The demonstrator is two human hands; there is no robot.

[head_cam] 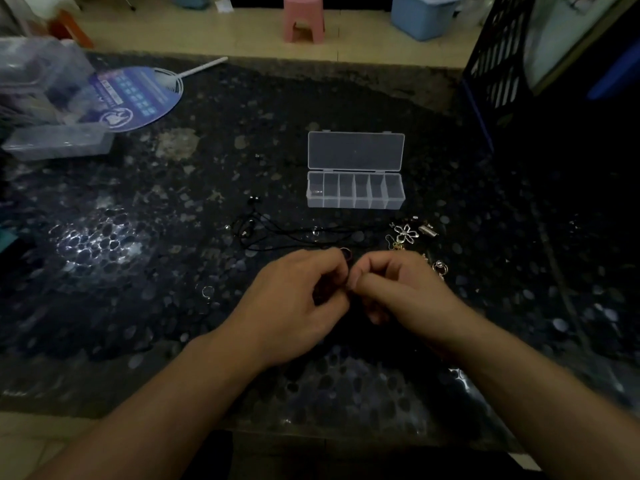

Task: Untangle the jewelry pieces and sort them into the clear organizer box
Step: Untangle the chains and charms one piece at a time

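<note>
The clear organizer box (355, 200) lies open in the middle of the dark table, lid flat behind it; a small item shows in its leftmost compartment. A thin black cord necklace (277, 233) runs across the table in front of the box. A heap of metal jewelry with a flower pendant (406, 233) lies to the right. My left hand (294, 299) and my right hand (401, 289) meet fingertip to fingertip below the box, both pinching a small ringed piece (345, 252) on the dark cord. A small ring (207, 291) lies left of my left hand.
A round blue hand fan (138, 95) and clear plastic containers (59, 142) sit at the far left. A dark mesh rack (498, 64) stands at the back right. A pink stool (304, 19) and a blue bin (424, 15) are on the floor beyond the table.
</note>
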